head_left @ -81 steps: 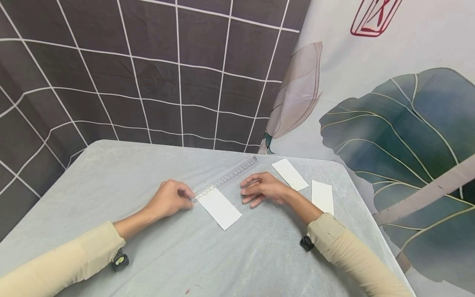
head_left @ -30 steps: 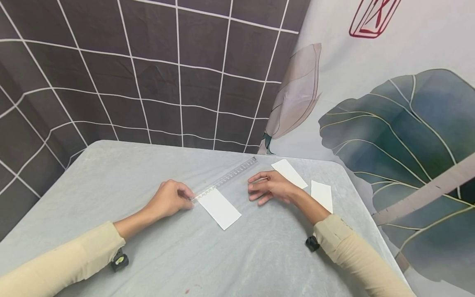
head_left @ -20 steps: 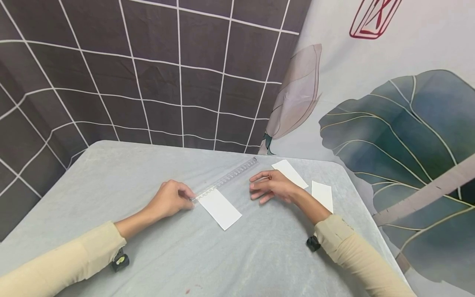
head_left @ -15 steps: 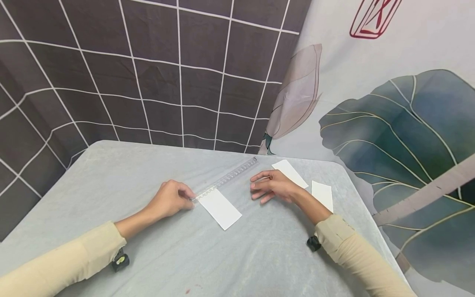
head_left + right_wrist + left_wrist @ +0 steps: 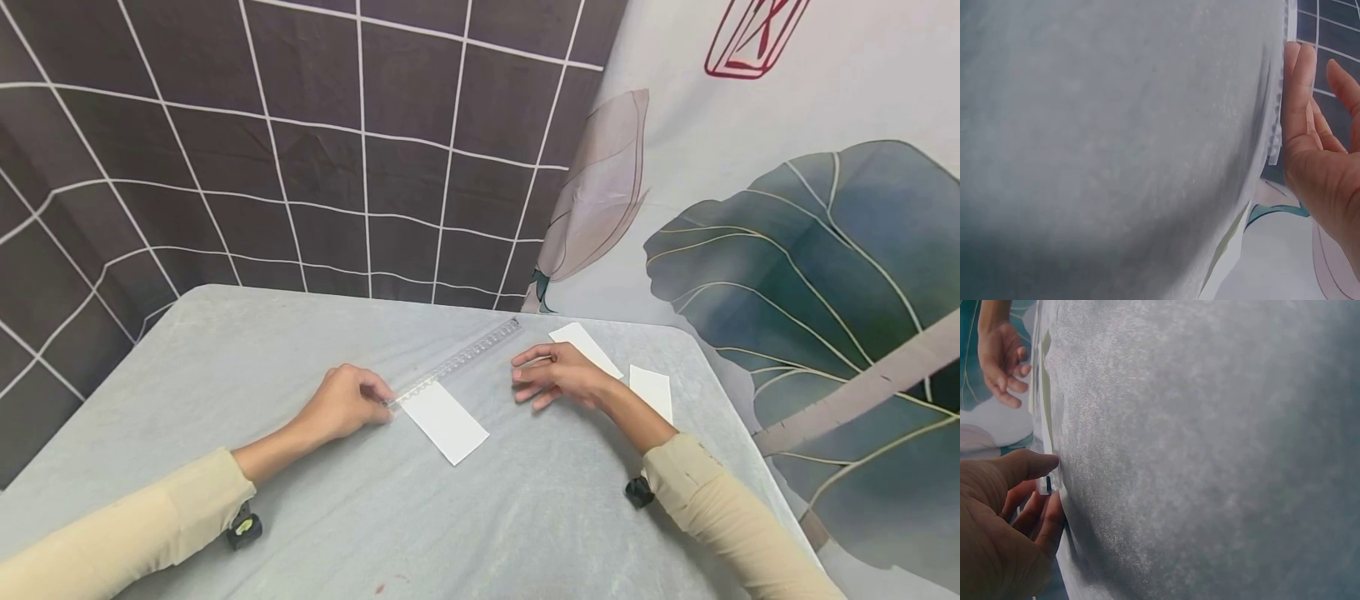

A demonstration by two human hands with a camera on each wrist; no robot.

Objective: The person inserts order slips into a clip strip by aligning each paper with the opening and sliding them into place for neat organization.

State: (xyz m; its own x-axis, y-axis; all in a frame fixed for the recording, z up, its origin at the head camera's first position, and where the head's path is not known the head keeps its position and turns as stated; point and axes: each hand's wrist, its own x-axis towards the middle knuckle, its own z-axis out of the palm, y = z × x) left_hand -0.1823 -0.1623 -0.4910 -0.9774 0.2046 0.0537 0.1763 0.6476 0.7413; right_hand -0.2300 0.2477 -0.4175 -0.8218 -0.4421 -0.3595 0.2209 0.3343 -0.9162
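Observation:
A clear plastic ruler [image 5: 467,354] lies slantwise on the table, its near end pinched between the thumb and fingers of my left hand [image 5: 347,402]. In the left wrist view, that ruler end [image 5: 1049,484] shows between the thumb and the curled fingers. Along the ruler's near part, a white paper rectangle [image 5: 446,422] lies with its upper short edge at the ruler. My right hand [image 5: 562,375] holds nothing; its fingers are loosely bent above the cloth, to the right of the ruler. Its wrist view shows the relaxed fingers [image 5: 1302,87] too.
Two more white paper pieces lie at the right: one [image 5: 581,340] partly behind my right hand, the other [image 5: 652,390] by my forearm. A grey cloth covers the table [image 5: 315,517]. A dark gridded curtain [image 5: 300,150] and a leaf-printed one [image 5: 825,250] hang behind.
My right hand has drifted to the right, away from the ruler and the nearest paper, and overlaps the back paper piece. The left hand, ruler and papers stay where they were.

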